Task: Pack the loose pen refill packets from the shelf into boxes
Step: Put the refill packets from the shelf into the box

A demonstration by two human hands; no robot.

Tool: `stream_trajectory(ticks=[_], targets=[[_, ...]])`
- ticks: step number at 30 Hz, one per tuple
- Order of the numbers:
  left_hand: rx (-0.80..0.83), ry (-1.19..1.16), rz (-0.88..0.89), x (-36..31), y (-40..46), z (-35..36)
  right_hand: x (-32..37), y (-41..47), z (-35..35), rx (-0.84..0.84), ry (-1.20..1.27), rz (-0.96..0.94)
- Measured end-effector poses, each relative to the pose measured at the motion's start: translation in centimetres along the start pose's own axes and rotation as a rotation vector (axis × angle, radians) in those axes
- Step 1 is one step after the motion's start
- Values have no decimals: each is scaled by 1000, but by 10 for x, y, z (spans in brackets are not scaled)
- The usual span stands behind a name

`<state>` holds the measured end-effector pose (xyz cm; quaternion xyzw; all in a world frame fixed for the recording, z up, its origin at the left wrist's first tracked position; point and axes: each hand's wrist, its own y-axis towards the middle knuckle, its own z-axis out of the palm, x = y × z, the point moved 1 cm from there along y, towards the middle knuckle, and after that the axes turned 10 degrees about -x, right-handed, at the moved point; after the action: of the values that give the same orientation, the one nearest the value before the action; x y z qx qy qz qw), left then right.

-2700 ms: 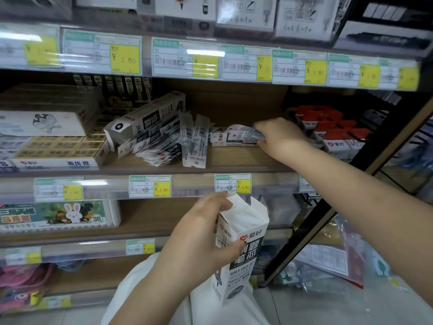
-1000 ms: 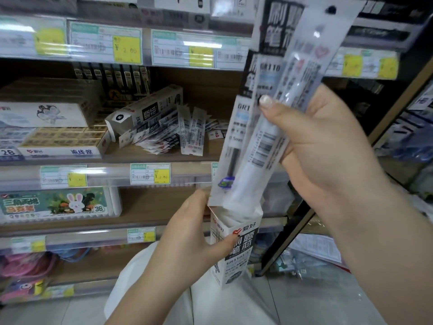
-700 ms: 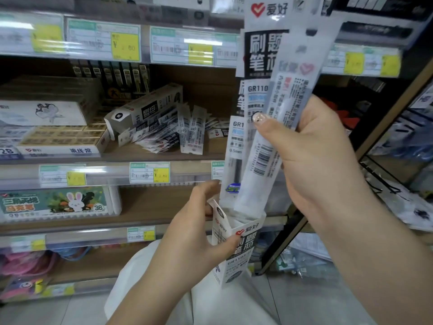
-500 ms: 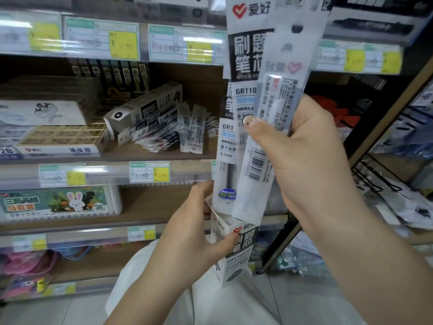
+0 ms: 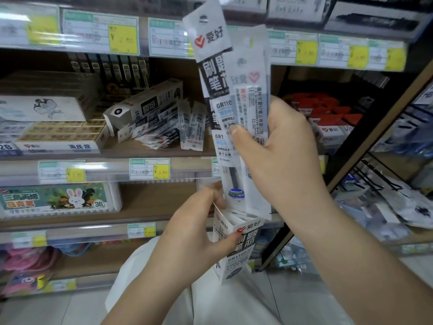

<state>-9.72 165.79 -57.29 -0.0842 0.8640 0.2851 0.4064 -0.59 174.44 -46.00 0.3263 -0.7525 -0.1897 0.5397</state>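
Shelf (image 5: pixel 150 152): I count one tipped box (image 5: pixel 145 105) atop loose packets (image 5: pixel 164 130).
Right hand (image 5: pixel 278 158): pinching refill packets (image 5: pixel 236 109), count unclear.
Left hand (image 5: pixel 199 233): gripping open box (image 5: pixel 241 245).

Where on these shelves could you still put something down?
Bare wood shows on the lower shelf between the rabbit box and the left hand, and beside the loose refill packets toward the held packets. The stretch left of there is packed with stacked boxes.

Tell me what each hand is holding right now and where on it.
The right hand pinches the refill packets around their middle. The left hand grips the open box near its top.
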Motion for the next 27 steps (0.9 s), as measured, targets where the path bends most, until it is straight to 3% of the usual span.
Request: stream_trajectory(ticks=[8,12,18,27], targets=[[23,-3,28,-2,0,-1,-7,5,10,151,-72,23],[19,-10,-13,0,-2,-1,-9,9,14,197,41,96],[0,-1,-22,0,-1,-3,-13,1,28,136,335,242],[1,-25,-23,3,-1,-5,-29,-11,21,126,359,292]])
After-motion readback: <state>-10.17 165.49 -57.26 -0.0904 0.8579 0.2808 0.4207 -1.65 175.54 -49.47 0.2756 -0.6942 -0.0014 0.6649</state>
